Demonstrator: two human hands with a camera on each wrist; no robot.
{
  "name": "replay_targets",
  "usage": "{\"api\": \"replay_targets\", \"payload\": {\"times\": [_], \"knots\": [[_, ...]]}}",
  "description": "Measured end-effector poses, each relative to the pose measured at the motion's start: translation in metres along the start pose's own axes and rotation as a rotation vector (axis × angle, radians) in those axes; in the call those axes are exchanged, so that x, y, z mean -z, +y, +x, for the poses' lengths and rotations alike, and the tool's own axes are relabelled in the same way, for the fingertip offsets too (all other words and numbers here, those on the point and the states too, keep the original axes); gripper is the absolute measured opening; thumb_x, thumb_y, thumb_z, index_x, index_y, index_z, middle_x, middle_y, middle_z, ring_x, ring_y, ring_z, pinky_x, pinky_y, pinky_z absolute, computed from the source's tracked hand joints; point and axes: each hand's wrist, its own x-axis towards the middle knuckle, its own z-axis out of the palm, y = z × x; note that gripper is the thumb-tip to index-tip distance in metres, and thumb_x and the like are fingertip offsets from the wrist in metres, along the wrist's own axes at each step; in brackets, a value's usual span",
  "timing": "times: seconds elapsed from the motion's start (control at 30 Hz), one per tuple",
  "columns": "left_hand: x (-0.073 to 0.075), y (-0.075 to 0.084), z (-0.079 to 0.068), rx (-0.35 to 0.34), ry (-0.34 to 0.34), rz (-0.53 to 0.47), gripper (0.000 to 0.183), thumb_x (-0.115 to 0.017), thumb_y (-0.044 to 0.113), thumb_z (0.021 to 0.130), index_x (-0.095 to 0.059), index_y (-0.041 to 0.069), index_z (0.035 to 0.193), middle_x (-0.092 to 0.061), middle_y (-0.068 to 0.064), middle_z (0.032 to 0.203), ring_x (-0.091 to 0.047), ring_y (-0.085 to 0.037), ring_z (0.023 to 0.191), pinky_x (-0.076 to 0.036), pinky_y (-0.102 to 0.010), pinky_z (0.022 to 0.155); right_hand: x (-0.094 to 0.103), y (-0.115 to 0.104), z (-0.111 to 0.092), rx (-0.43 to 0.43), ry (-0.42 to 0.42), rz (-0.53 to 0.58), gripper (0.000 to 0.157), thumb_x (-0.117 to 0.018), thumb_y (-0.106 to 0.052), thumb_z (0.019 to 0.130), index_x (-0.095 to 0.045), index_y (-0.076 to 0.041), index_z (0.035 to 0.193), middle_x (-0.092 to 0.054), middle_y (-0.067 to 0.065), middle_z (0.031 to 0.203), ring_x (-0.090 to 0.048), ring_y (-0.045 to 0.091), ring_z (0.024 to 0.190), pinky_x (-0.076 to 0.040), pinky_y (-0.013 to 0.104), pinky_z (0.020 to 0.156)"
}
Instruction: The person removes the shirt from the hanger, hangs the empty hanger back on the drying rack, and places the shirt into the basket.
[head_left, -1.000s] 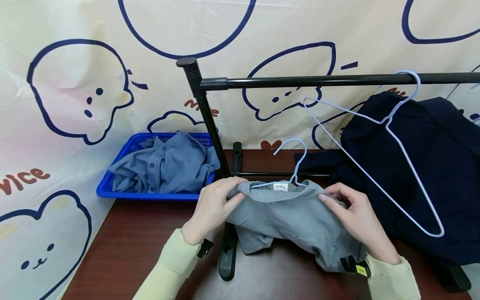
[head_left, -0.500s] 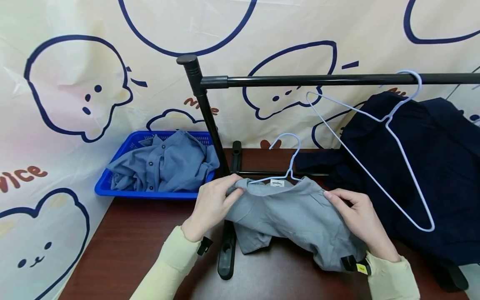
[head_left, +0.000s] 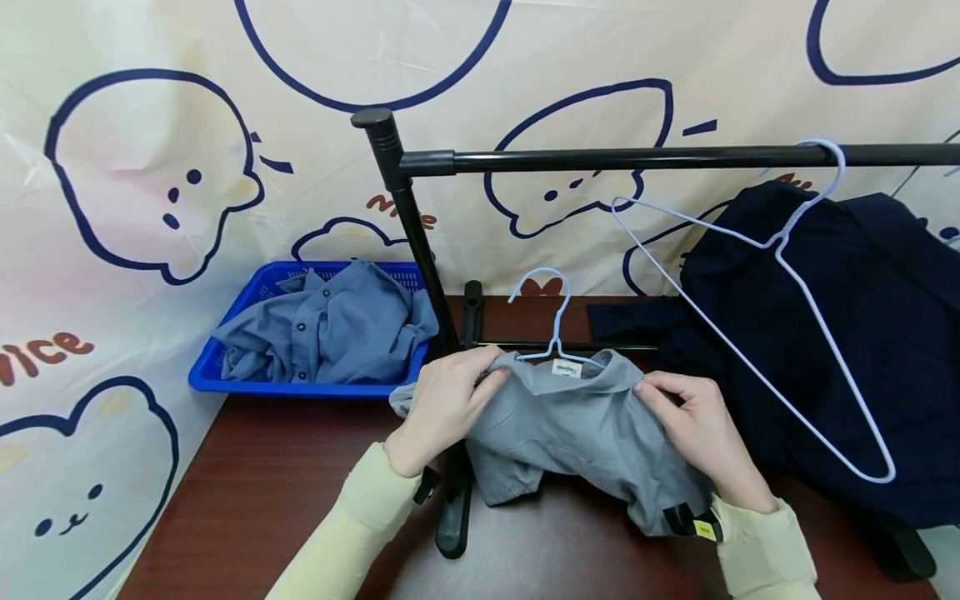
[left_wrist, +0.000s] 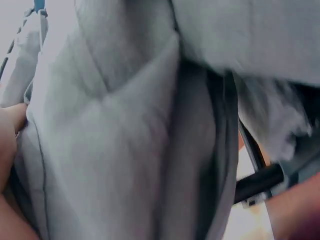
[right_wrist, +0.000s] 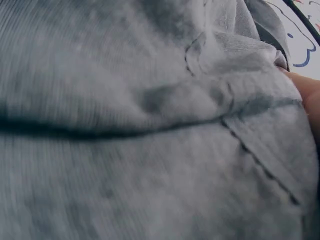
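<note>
A grey shirt [head_left: 570, 429] hangs between both hands over the table in the head view. From its neck opening, which shows a white label, rises the hook of a light-blue hanger [head_left: 558, 321]; the hanger's lower part is hidden in the cloth. My left hand [head_left: 447, 400] pinches the shirt at the shoulder left of the collar. On the other side, my right hand [head_left: 697, 425] pinches the cloth near the right end of the collar. Grey fabric [left_wrist: 110, 150] fills most of the left wrist view, and creased, stitched cloth [right_wrist: 165, 170] fills the right one.
A black clothes rack [head_left: 600, 158] spans the back, its foot [head_left: 453, 525] on the brown table [head_left: 262, 483]. Another light-blue hanger [head_left: 780, 237] hangs from its bar, before dark navy clothing [head_left: 840, 333]. At left, a blue basket [head_left: 300, 388] holds a blue shirt [head_left: 337, 325].
The hanger in the grey shirt has shifted left and its hook now stands more upright. My right hand has moved slightly left, and my left hand slightly right, with the cloth.
</note>
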Motion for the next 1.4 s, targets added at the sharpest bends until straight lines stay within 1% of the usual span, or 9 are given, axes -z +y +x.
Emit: {"api": "replay_targets", "payload": {"times": [0.1, 0.33, 0.63, 0.77, 0.9, 1.03, 1.13, 1.27, 1.4], "knots": [[-0.004, 0.006, 0.004, -0.014, -0.001, -0.020, 0.015, -0.058, 0.030, 0.105, -0.063, 0.021, 0.094, -0.051, 0.011, 0.072, -0.046, -0.007, 0.060, -0.035, -0.028, 0.050, -0.005, -0.004, 0.002, 0.035, -0.017, 0.003, 0.019, -0.072, 0.006, 0.091, -0.080, -0.010, 0.090, -0.073, -0.003, 0.088, -0.061, 0.005, 0.075, -0.045, 0.014, 0.069], [-0.009, 0.016, 0.013, -0.039, 0.012, -0.051, 0.031, -0.058, 0.029, 0.105, -0.048, 0.019, 0.078, -0.033, 0.008, 0.063, -0.036, -0.008, 0.054, -0.027, -0.026, 0.047, -0.012, -0.009, 0.004, 0.025, -0.053, 0.007, 0.019, -0.069, 0.006, 0.093, -0.080, -0.010, 0.092, -0.074, -0.003, 0.089, -0.063, 0.009, 0.074, -0.048, 0.015, 0.069], [-0.009, 0.015, 0.013, -0.045, 0.030, -0.062, 0.021, -0.062, 0.028, 0.103, -0.058, 0.021, 0.084, -0.044, 0.008, 0.068, -0.042, -0.007, 0.058, -0.032, -0.025, 0.049, -0.008, -0.007, 0.003, 0.091, -0.069, 0.017, 0.019, -0.070, 0.009, 0.091, -0.079, -0.007, 0.095, -0.074, -0.003, 0.094, -0.066, 0.011, 0.083, -0.048, 0.015, 0.077], [-0.008, 0.013, 0.011, -0.023, 0.046, -0.075, 0.015, -0.064, 0.026, 0.102, -0.064, 0.019, 0.089, -0.048, 0.009, 0.071, -0.045, -0.006, 0.060, -0.035, -0.025, 0.050, -0.005, -0.007, 0.003, 0.098, -0.064, 0.010, 0.019, -0.071, 0.006, 0.092, -0.080, -0.009, 0.097, -0.072, -0.006, 0.091, -0.063, 0.010, 0.079, -0.047, 0.016, 0.073], [-0.003, 0.011, 0.010, 0.002, 0.088, -0.086, 0.012, -0.065, 0.025, 0.102, -0.067, 0.017, 0.094, -0.052, 0.009, 0.075, -0.048, -0.007, 0.061, -0.039, -0.027, 0.052, 0.004, -0.002, 0.004, 0.096, -0.017, -0.006, 0.015, -0.072, 0.000, 0.093, -0.081, -0.012, 0.096, -0.072, -0.003, 0.088, -0.063, 0.009, 0.078, -0.045, 0.017, 0.071], [0.006, 0.008, 0.009, 0.030, 0.147, -0.085, 0.011, -0.065, 0.026, 0.102, -0.071, 0.017, 0.099, -0.061, 0.009, 0.082, -0.051, -0.007, 0.064, -0.042, -0.029, 0.055, 0.018, 0.007, 0.001, 0.093, 0.055, -0.055, 0.011, -0.074, -0.002, 0.093, -0.082, -0.009, 0.096, -0.073, 0.004, 0.090, -0.063, 0.007, 0.088, -0.044, 0.014, 0.078], [0.011, 0.006, 0.009, 0.039, 0.180, -0.086, 0.012, -0.066, 0.028, 0.101, -0.072, 0.017, 0.101, -0.065, 0.008, 0.087, -0.053, -0.007, 0.066, -0.042, -0.029, 0.055, 0.026, 0.011, 0.001, 0.101, 0.106, -0.092, 0.012, -0.075, 0.000, 0.091, -0.082, -0.008, 0.096, -0.073, 0.003, 0.091, -0.061, 0.006, 0.091, -0.043, 0.013, 0.081], [0.013, 0.007, 0.009, 0.043, 0.203, -0.111, 0.014, -0.068, 0.030, 0.100, -0.071, 0.017, 0.105, -0.067, 0.007, 0.094, -0.054, -0.006, 0.068, -0.043, -0.029, 0.056, 0.027, 0.013, 0.002, 0.085, 0.146, -0.123, 0.012, -0.075, -0.001, 0.092, -0.082, -0.008, 0.097, -0.068, -0.002, 0.087, -0.056, 0.006, 0.076, -0.042, 0.015, 0.067], [0.012, 0.011, 0.009, 0.048, 0.211, -0.122, 0.013, -0.070, 0.027, 0.099, -0.071, 0.016, 0.107, -0.069, 0.006, 0.098, -0.056, -0.007, 0.072, -0.044, -0.029, 0.056, 0.023, 0.010, 0.001, -0.040, 0.139, -0.171, 0.010, -0.072, -0.012, 0.097, -0.082, -0.010, 0.098, -0.068, -0.006, 0.078, -0.055, 0.006, 0.063, -0.040, 0.017, 0.055]]}}
